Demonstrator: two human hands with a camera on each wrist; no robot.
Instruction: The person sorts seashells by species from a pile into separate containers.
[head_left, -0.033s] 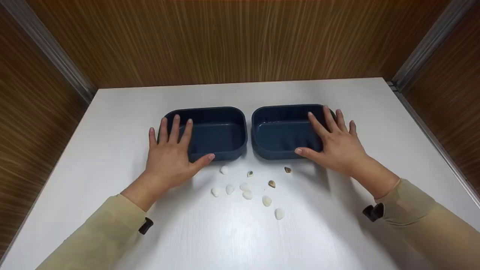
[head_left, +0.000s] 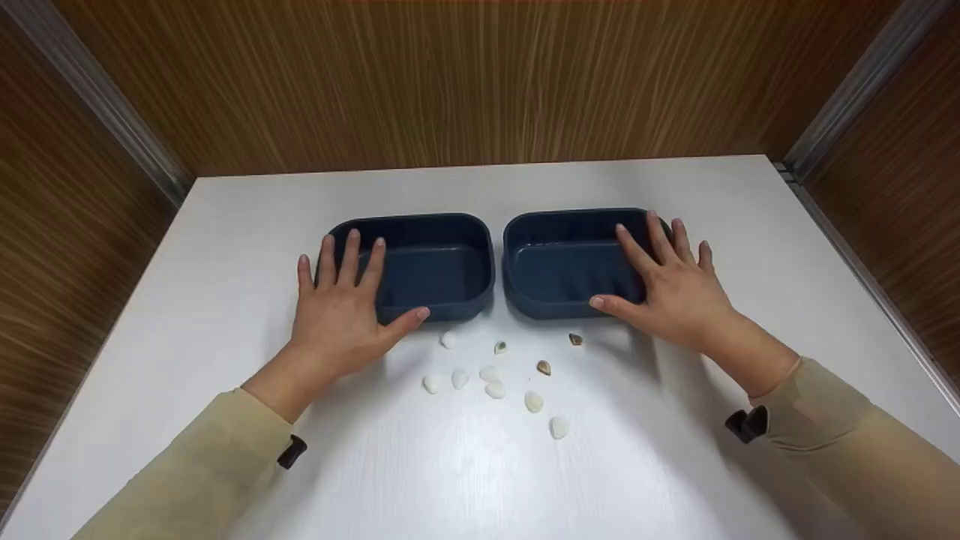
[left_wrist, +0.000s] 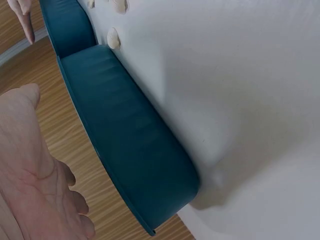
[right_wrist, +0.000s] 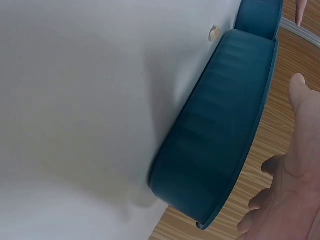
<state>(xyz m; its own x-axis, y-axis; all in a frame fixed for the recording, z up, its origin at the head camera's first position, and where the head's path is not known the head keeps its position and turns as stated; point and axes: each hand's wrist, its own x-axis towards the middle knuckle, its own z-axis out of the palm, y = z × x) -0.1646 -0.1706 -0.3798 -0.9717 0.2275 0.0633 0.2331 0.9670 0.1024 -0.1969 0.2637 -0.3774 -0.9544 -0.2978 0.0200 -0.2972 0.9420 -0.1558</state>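
The left hand (head_left: 337, 311) lies flat, fingers straight and spread, over the near left corner of the left blue tray (head_left: 435, 259), gripping nothing; its palm hides that corner. Just right of its thumb, small pale shells (head_left: 491, 379) lie scattered on the white table (head_left: 225, 255). Beyond them, the right hand (head_left: 675, 289) rests equally flat and open on the right blue tray (head_left: 559, 255), covering its right rim. Both wrist views cut the trays off.
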